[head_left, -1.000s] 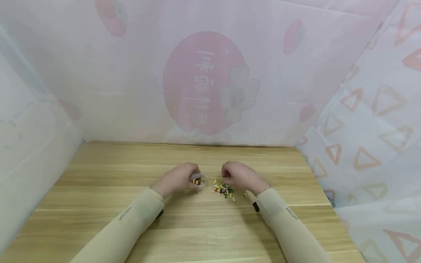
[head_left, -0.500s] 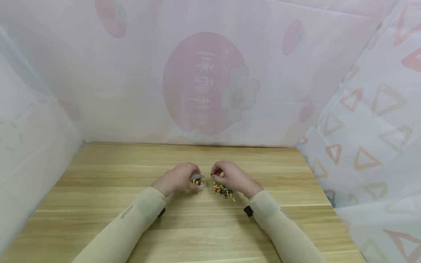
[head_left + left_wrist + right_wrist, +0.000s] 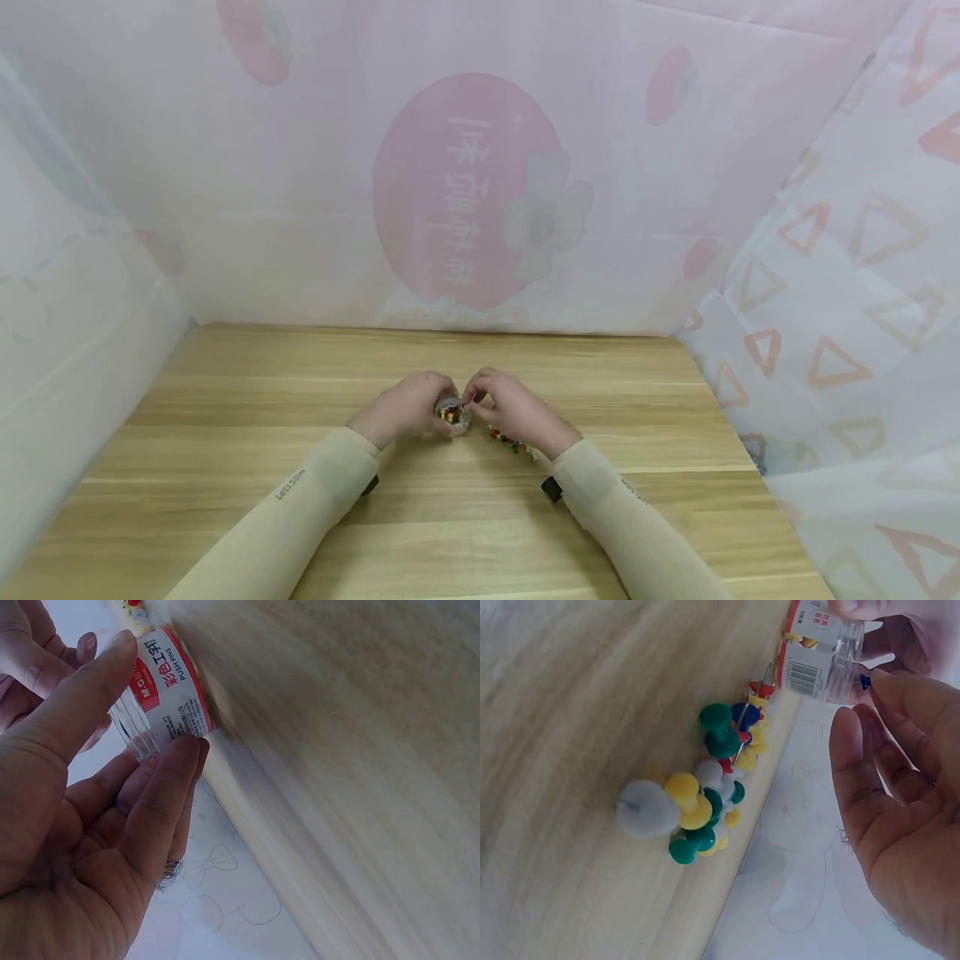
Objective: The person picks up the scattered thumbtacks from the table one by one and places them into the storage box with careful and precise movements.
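A small clear jar (image 3: 171, 690) with a red-and-white label reading PUSH PINS stands on the table. My left hand (image 3: 408, 404) grips it by the sides, thumb and fingers around it. In the head view several coloured pins show inside its mouth. Over at the rim, my right hand (image 3: 513, 408) pinches a blue push pin (image 3: 865, 681) between thumb and a fingertip. A pile of push pins (image 3: 718, 741), green, yellow, white, red and blue, lies on the wood below the right hand, which partly hides it in the head view.
The wood-grain table (image 3: 450, 542) runs back to a pink printed sheet (image 3: 315, 208). A sheet with triangles (image 3: 840, 358) hangs on the right side, a pale one (image 3: 75, 333) on the left.
My right hand has moved left from over the pin pile to the jar's mouth, bringing the pin with it. The left hand and jar have stayed almost still.
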{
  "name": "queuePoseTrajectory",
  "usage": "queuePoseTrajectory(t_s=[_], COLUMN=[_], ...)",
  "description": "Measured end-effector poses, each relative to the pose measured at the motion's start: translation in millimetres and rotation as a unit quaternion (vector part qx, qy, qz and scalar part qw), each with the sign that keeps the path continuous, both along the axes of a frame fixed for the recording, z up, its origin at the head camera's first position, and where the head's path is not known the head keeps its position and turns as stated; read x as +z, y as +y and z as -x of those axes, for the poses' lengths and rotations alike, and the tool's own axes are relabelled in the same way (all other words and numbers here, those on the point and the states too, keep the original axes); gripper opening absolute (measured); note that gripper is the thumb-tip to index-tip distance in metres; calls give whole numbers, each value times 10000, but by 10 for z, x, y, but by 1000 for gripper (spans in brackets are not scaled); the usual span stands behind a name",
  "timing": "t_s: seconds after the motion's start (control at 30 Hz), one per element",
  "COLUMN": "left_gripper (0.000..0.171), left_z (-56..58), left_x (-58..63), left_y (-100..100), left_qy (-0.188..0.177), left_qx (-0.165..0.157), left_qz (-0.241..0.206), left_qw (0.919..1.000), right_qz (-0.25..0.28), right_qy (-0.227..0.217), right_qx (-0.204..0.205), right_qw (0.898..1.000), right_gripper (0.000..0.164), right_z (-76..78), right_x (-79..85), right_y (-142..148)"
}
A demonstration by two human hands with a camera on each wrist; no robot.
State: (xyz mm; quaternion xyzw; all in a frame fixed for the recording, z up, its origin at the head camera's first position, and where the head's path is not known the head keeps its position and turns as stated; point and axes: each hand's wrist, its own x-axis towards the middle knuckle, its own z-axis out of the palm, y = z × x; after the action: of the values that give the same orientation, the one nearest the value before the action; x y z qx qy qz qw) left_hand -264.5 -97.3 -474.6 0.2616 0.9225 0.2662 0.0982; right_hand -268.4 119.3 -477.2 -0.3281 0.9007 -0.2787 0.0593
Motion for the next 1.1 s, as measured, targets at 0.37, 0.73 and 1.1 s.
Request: queuePoseTrajectory(t_s=[0.37,0.73,1.1], left_gripper=[45,48,47], left_z=[-1,-11,-48], left_x=[-5,-9,18], left_y=[8,34,33], left_qy=[68,331,375], left_qx=[-8,-49,-82], left_qz=[72,253,236], left_qw=[10000,9991,9990], right_qz=[-254,-403,-1438], right_qy=[149,160,366], right_qx=[126,11,-4], right_qw=[9995,9991,9889], right_gripper=[14,8,9], right_z=[-11,107,153], right_x=[4,83,67], right_y=[29,302,513])
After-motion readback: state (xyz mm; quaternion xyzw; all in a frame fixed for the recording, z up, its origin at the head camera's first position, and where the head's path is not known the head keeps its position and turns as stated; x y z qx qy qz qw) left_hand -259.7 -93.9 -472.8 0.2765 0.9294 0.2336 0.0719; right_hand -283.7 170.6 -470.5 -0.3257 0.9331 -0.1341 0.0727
